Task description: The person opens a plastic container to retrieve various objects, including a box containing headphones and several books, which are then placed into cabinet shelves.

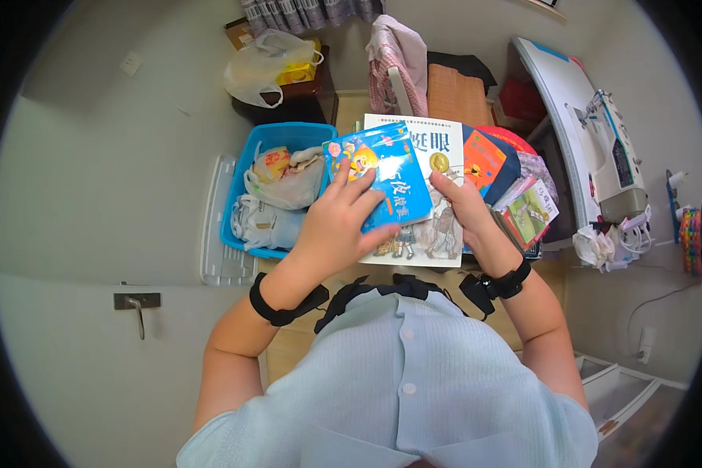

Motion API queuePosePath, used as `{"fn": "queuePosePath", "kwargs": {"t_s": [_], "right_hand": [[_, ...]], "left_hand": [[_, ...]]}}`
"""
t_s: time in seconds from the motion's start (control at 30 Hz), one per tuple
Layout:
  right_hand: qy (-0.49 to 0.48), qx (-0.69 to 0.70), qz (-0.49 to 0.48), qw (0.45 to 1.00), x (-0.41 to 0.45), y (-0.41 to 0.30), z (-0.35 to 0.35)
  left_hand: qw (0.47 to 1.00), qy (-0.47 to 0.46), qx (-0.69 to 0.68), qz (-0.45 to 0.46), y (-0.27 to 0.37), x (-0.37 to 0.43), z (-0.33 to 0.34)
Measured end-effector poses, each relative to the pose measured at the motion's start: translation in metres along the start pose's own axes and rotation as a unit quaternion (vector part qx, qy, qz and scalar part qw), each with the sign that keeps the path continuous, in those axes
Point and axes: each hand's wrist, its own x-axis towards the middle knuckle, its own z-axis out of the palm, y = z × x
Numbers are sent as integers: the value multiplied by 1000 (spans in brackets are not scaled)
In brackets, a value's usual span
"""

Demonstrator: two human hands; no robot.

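My left hand (342, 216) lies across a blue book (395, 187) with a cartoon figure on its cover, fingers spread over the front and thumb by its lower edge. That book is tilted and partly covers a larger white book (444, 228) with drawn figures and a gold seal. At the white book's right edge, my right hand (471, 207) grips it, thumb on the cover and the other fingers hidden beneath. Just right of this hand are an orange book (484, 161) and a stack of small books (529, 213). Whether more books lie under the white one is hidden.
A blue plastic bin (227, 225) with filled plastic bags stands at left, beside a clear lid (210, 257). A sewing machine (617, 158) sits on a white table (556, 76) at right. Behind are a cloth-draped chair (398, 64) and a dark cabinet (324, 88) bearing a bag.
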Motion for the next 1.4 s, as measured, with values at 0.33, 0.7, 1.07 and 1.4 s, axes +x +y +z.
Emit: {"fn": "queuePosePath", "kwargs": {"t_s": [0.33,0.7,1.07,1.4], "right_hand": [[-19,-35,27,999,-26,-22,-44],[-22,-62,28,997,-31,-35,-65],[-42,-82,-100,991,-43,-56,-69],[-80,-104,-46,990,-18,-52,-43]], "left_hand": [[703,117,-591,-378,0,21,0],[992,102,-15,-73,32,42,12],[746,182,-509,-388,-24,-47,-12],[596,7,-719,-358,27,8,68]]}}
